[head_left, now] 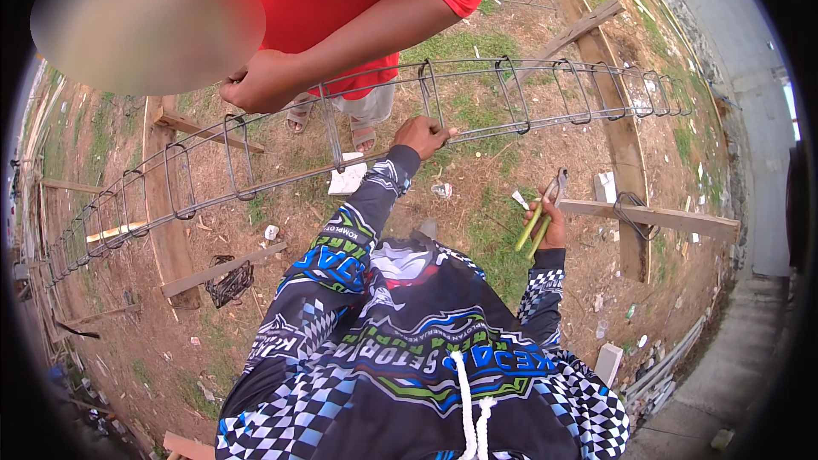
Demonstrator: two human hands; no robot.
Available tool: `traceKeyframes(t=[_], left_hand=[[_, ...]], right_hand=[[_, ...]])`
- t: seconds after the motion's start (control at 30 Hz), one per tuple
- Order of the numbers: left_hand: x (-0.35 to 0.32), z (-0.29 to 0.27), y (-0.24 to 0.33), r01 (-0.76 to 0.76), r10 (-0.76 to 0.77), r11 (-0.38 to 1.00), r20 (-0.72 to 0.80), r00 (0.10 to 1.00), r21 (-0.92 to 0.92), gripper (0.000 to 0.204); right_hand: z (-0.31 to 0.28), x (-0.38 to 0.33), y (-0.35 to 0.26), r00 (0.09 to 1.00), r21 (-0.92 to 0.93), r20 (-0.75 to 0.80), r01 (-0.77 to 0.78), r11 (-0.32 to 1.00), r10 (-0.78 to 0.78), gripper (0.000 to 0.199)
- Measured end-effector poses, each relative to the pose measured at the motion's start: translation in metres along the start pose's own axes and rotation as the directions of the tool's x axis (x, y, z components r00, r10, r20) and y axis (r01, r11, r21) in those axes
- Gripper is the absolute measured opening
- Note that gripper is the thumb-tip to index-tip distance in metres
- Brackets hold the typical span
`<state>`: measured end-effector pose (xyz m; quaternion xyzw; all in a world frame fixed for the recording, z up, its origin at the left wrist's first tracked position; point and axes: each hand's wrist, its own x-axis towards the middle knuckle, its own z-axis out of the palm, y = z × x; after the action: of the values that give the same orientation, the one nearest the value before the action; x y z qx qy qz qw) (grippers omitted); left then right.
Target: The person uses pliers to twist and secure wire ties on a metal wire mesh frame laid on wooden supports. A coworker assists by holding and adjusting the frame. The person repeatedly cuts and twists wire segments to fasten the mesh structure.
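Grassy, littered ground [481, 183] lies beneath the steel reinforcement cage [521, 128], which passes over wooden planks [623, 158]. Of the person's hands, the left hand [423, 136] is curled on its near bar; the right hand [545, 215] wraps around green-handled pliers [538, 234]. Gripped near the pivot, those could slip; uneven pulling could skew the cage.

A black top [409, 375] carries blue-and-green lettering [509, 359], checkered sleeves [315, 328] and white drawstrings [465, 409].
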<state>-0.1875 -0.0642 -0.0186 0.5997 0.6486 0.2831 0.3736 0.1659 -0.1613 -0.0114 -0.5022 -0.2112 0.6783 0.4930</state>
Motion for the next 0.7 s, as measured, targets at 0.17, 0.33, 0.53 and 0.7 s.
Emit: traceKeyframes(t=[0.17,0.33,0.53,0.7], left_hand=[[0.005,0.002,-0.006,-0.019,0.019,1.0,-0.02,1.0,-0.002,0.046],[0.004,0.002,-0.008,-0.054,0.053,0.998,-0.059,0.997,-0.017,0.044],[0.003,0.005,-0.005,-0.004,0.002,0.998,-0.041,0.999,-0.065,0.042],[-0.002,0.001,0.002,0.039,-0.04,0.998,-0.017,0.999,-0.052,0.04]], right_hand=[[0.065,-0.01,0.009,0.896,-0.276,0.268,-0.28,0.919,0.354,0.063],[0.107,0.024,-0.016,0.865,-0.713,0.351,-0.001,0.701,0.358,0.088],[0.143,0.042,-0.039,0.702,-0.726,0.638,0.685,-0.055,0.315,0.09],[0.167,0.036,-0.048,0.792,-0.726,0.456,0.595,-0.345,0.407,0.093]])
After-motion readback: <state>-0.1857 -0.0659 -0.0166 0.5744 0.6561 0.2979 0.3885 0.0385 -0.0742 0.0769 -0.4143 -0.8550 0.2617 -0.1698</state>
